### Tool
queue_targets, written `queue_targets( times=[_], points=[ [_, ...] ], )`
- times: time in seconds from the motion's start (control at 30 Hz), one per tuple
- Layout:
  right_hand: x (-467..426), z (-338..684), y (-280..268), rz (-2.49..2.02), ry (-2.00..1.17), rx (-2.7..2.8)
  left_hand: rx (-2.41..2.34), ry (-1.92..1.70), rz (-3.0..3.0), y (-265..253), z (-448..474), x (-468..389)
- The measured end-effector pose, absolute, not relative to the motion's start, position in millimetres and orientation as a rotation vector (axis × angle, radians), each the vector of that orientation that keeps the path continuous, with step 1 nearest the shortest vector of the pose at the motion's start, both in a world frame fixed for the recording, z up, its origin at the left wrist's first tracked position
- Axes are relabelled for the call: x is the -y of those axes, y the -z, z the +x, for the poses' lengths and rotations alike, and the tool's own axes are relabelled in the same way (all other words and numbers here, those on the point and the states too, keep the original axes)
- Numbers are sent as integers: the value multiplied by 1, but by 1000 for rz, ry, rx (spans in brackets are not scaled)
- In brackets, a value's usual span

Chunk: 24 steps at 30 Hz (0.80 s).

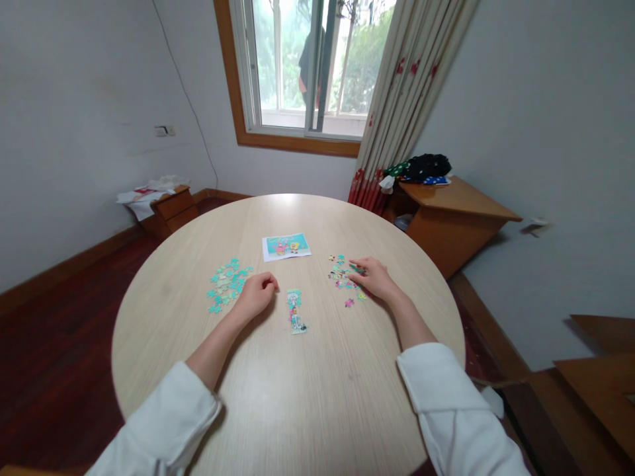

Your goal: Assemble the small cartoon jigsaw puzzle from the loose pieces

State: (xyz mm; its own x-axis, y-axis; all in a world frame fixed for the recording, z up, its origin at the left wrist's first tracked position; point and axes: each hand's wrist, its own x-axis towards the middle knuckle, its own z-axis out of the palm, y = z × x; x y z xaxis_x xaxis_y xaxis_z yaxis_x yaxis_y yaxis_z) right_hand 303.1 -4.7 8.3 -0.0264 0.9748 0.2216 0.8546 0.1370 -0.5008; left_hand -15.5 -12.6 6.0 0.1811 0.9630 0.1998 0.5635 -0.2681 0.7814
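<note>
1. Joined puzzle strip, mid-table, apparently for both hands' reach;
2. Left hand, ten o'clock: fingers curled, grip unclear; teal pieces beside it;
3. Right hand, two o'clock: fingers apart at mixed pieces, seemingly colour-sorted;
4. Picture sheet, twelve o'clock, probably for viewing.

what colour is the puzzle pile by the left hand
The puzzle pile is mostly turquoise, partly pale; head view.
</note>
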Motion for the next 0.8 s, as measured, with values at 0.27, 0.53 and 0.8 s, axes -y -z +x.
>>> queue_targets(
  times=[0.27, 0.53, 0.8],
  points=[
    [9, 302, -9, -1682, -348, 1993, -1426, -927, 1909, -6, -16, 12],
    [-2, 310, -3, -1674, -245, 1750, -1426, -926, 1905, -5, -16, 12],
    [-2, 305, 3, -1838, -272, 1933, -1427, -923, 1913, -6, -15, 12]
  ],
)
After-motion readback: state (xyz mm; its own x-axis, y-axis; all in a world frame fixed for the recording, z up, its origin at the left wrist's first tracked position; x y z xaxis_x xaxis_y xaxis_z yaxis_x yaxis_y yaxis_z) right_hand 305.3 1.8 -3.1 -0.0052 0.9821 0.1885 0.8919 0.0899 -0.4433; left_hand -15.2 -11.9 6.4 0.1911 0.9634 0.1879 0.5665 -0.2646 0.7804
